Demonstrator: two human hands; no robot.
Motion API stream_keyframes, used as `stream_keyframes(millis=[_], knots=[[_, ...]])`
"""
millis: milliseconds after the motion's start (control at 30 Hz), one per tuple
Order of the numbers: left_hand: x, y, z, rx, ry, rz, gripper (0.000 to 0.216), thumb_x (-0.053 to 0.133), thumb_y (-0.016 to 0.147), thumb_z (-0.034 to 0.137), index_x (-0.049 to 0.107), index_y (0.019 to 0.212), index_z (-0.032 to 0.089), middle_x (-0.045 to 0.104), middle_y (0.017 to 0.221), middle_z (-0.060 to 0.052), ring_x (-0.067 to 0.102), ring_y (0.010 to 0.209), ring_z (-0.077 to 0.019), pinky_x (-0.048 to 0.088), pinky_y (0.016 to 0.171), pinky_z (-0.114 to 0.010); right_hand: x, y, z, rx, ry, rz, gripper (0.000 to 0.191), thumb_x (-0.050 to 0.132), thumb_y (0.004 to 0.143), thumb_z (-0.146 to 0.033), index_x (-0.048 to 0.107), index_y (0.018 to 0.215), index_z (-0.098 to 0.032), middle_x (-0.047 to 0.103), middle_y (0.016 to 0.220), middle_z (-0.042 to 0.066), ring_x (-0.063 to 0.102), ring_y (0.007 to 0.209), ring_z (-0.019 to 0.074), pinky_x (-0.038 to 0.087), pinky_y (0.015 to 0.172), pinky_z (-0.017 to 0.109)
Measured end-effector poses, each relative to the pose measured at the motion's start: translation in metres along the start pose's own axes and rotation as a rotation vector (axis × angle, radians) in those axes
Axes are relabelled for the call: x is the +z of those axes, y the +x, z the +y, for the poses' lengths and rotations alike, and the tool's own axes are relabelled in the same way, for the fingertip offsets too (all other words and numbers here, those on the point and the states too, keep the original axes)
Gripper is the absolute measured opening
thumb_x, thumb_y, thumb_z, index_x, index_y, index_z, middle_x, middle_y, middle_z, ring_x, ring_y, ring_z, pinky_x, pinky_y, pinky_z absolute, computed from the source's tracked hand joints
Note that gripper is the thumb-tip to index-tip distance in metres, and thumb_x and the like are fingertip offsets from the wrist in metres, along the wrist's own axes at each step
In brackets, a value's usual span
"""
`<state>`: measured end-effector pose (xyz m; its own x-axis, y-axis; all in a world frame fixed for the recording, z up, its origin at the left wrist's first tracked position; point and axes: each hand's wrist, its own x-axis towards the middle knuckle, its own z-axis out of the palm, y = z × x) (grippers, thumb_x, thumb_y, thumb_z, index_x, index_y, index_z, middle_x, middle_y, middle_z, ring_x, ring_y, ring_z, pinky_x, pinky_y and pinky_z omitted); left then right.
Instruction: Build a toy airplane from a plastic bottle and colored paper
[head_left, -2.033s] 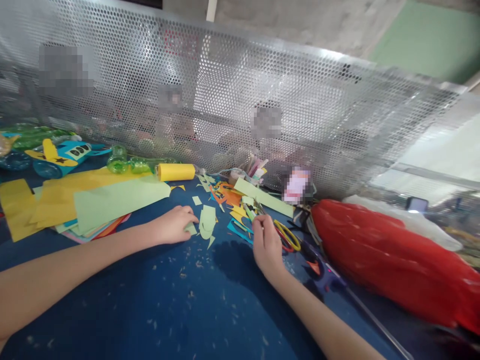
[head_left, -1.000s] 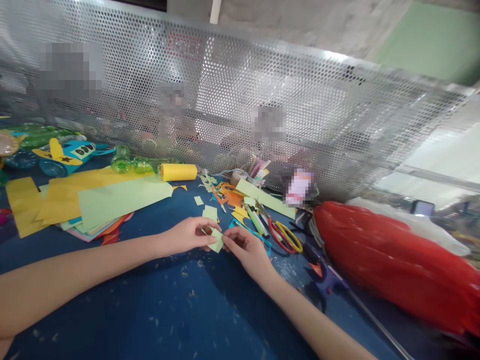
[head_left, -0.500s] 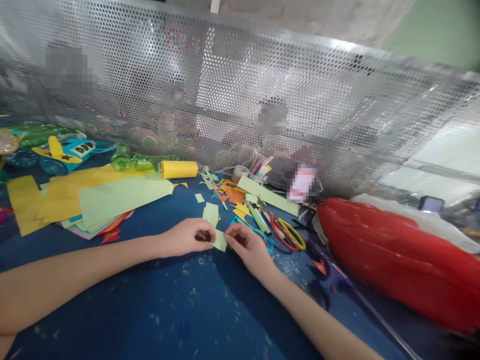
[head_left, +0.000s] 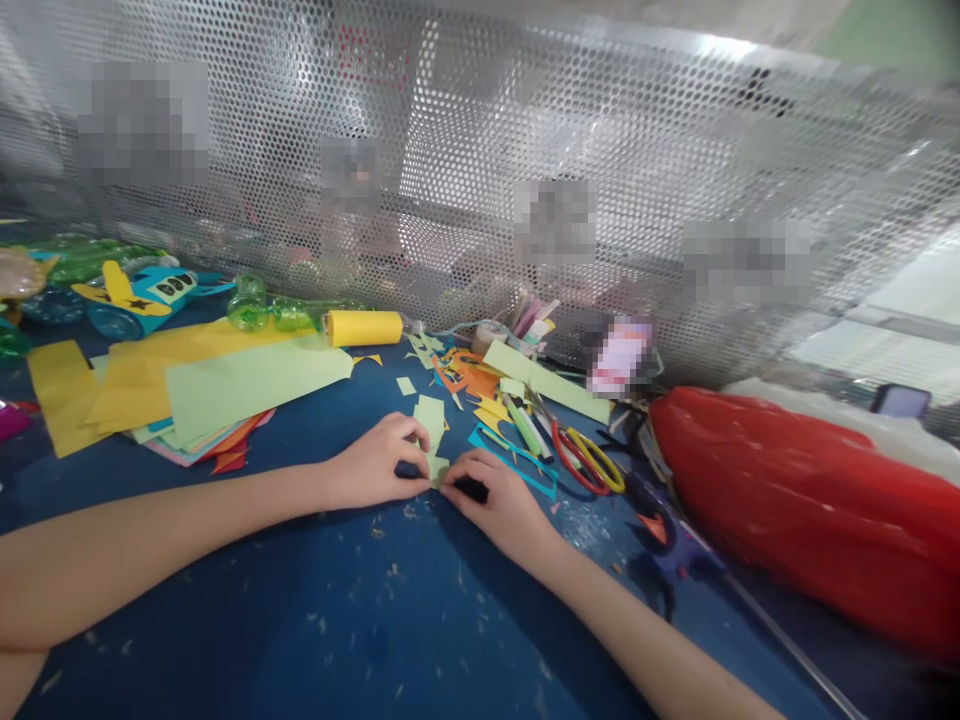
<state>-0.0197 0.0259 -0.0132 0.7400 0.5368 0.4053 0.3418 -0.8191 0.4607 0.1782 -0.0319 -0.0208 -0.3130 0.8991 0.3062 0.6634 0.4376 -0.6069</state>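
My left hand (head_left: 373, 465) and my right hand (head_left: 491, 500) meet over the blue table (head_left: 300, 610), both pinched on a small pale green paper scrap (head_left: 436, 467) held low between their fingertips. A longer pale green paper strip (head_left: 429, 412) lies just behind the scrap. Red and yellow handled scissors (head_left: 589, 457) and a green marker (head_left: 523, 425) lie right of my right hand.
A stack of yellow and green paper sheets (head_left: 187, 385) lies at the left, with a yellow roll (head_left: 364, 327) behind. A red plastic bag (head_left: 810, 500) fills the right. A perforated metal screen (head_left: 480, 170) closes the back. A glue gun (head_left: 671, 540) lies near my right forearm.
My right hand left the scissors area and joined my left hand on the green scrap; both hands then lowered the scrap toward the table.
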Motion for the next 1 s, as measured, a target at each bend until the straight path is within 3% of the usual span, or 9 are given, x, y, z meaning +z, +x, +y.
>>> stream_keyframes(millis=[533,733,833,1000], knots=[[0.0047,0.0019,-0.0015,-0.022,-0.020,-0.014,0.003,0.061,0.073,0.017,0.061,0.070,0.018,0.057,0.090,-0.003,0.050,0.093,-0.0177,0.037,0.090,-0.031,0.0053,0.0066,0.0005,0.043,-0.103,0.035,0.009,0.055,0.077,-0.014,0.058,0.070,-0.020,0.055,0.074,0.002,0.055,0.070,0.0163,0.047,0.063,0.029],[0.0047,0.0000,-0.0010,0.042,0.027,-0.042,0.013,0.057,0.074,0.013,0.061,0.085,0.019,0.054,0.096,-0.004,0.047,0.097,-0.0192,0.037,0.090,-0.033,0.0074,0.0084,-0.0013,0.056,-0.107,0.039,0.010,0.056,0.076,-0.014,0.056,0.068,-0.020,0.054,0.071,0.001,0.054,0.066,0.0155,0.046,0.060,0.027],[0.0055,-0.0011,-0.0021,0.080,0.041,-0.047,0.011,0.056,0.077,0.013,0.062,0.082,0.020,0.053,0.097,-0.004,0.046,0.098,-0.0192,0.037,0.091,-0.032,0.0076,0.0083,-0.0006,0.068,-0.111,0.036,0.011,0.056,0.076,-0.014,0.054,0.066,-0.020,0.053,0.070,0.001,0.053,0.065,0.0152,0.045,0.060,0.027],[0.0063,-0.0012,-0.0041,0.075,0.031,-0.011,0.009,0.059,0.075,0.016,0.065,0.081,0.020,0.053,0.095,-0.004,0.047,0.097,-0.0183,0.035,0.092,-0.033,0.0042,0.0057,0.0014,0.048,-0.026,0.030,0.008,0.054,0.077,-0.013,0.055,0.076,-0.020,0.054,0.074,0.000,0.053,0.066,0.0141,0.046,0.061,0.026]])
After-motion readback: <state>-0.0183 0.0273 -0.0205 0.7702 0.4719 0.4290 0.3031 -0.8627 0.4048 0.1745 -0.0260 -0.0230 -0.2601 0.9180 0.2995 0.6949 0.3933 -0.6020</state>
